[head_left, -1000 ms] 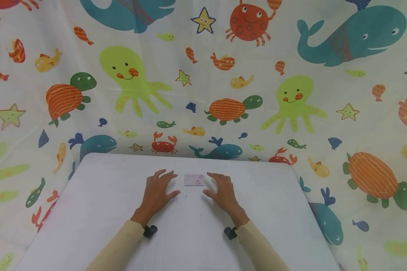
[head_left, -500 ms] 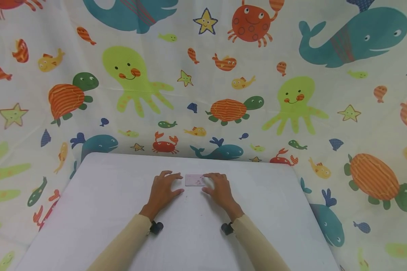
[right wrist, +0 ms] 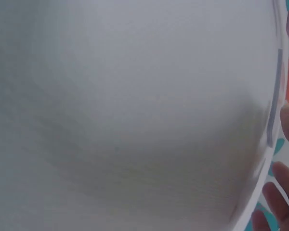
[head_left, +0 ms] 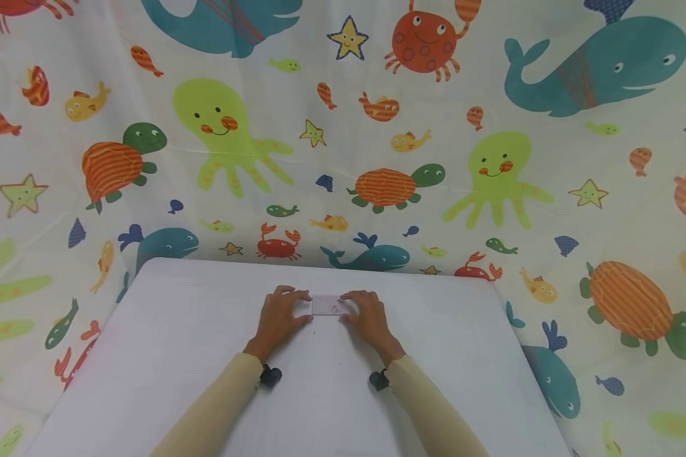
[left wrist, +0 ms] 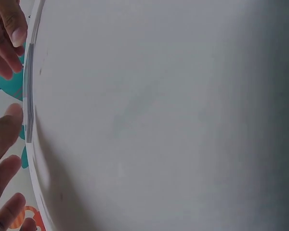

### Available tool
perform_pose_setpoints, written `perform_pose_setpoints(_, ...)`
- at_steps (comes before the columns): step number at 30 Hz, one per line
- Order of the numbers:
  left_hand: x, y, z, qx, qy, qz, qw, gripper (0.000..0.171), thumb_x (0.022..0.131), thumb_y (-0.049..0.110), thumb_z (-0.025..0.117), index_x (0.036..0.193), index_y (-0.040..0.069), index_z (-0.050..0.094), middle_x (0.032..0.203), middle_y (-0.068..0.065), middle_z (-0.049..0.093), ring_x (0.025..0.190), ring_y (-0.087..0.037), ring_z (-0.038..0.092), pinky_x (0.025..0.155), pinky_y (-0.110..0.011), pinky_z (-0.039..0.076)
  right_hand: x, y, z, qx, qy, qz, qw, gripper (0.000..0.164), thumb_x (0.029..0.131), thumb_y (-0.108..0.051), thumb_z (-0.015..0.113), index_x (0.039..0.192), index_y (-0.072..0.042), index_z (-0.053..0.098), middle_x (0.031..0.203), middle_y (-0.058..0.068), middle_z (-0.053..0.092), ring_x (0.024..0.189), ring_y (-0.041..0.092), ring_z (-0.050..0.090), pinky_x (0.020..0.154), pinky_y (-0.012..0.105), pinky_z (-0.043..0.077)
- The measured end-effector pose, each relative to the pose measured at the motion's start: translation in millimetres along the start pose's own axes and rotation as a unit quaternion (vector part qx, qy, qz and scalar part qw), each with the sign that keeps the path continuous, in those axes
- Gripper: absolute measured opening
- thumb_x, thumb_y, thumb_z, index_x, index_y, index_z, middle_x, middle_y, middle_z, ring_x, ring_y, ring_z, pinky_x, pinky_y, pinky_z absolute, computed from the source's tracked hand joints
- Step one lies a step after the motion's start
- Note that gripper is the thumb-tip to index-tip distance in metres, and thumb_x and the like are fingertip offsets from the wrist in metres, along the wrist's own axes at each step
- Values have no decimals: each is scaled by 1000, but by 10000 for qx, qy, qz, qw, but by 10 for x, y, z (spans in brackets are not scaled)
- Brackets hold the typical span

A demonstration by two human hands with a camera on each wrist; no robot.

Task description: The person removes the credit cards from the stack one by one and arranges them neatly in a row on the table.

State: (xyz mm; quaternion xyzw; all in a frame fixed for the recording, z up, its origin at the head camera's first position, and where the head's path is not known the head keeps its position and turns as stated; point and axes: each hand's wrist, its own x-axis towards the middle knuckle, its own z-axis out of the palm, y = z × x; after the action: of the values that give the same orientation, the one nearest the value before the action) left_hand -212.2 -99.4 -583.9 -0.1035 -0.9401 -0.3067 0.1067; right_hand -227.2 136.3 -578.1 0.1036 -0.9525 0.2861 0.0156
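A small flat pinkish rectangle (head_left: 326, 305) with a floral print lies on the white table between the two hands. In the left wrist view its edge (left wrist: 30, 91) shows several thin layers, like a stack of cards or sheets. My left hand (head_left: 278, 315) is at its left end, index finger and thumb spread on either side of the corner area. My right hand (head_left: 369, 317) is at the right end, its index fingertip overlapping the far right corner in the head view. Both hands have loosely bent, spread fingers. In the right wrist view the rectangle's long edge (right wrist: 275, 98) shows near the fingers.
The white table (head_left: 206, 330) stretches around the hands. Behind it hangs a cloth (head_left: 343, 152) printed with sea animals. Each wrist carries a small black camera, the left one (head_left: 271, 376) and the right one (head_left: 379, 380) both over the table.
Both hands have moved inward, the left to the right and the right to the left, so their fingertips are now right at the rectangle's ends. The rectangle stays in place.
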Motion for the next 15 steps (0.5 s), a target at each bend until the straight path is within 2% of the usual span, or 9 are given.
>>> perform_pose_setpoints(7, 64, 31, 42, -33, -112, 14, 9999, 42, 84, 26, 93, 122, 16, 78, 131, -5, 76, 133, -32, 57, 110, -59, 48, 42, 2, -13, 106, -85, -44, 9999, 39, 94, -20, 83, 131, -23, 73, 144, 4, 68, 135, 31, 55, 122, 57, 39)
perform_pose_setpoints(15, 111, 77, 75, 22, -91, 32, 10000, 42, 83, 24, 94, 120, 16, 79, 127, -6, 77, 127, -32, 59, 105, -57, 50, 65, -14, -12, 179, -186, 66, 9996, 35, 94, -19, 83, 128, -24, 75, 144, 3, 68, 135, 31, 55, 122, 57, 39)
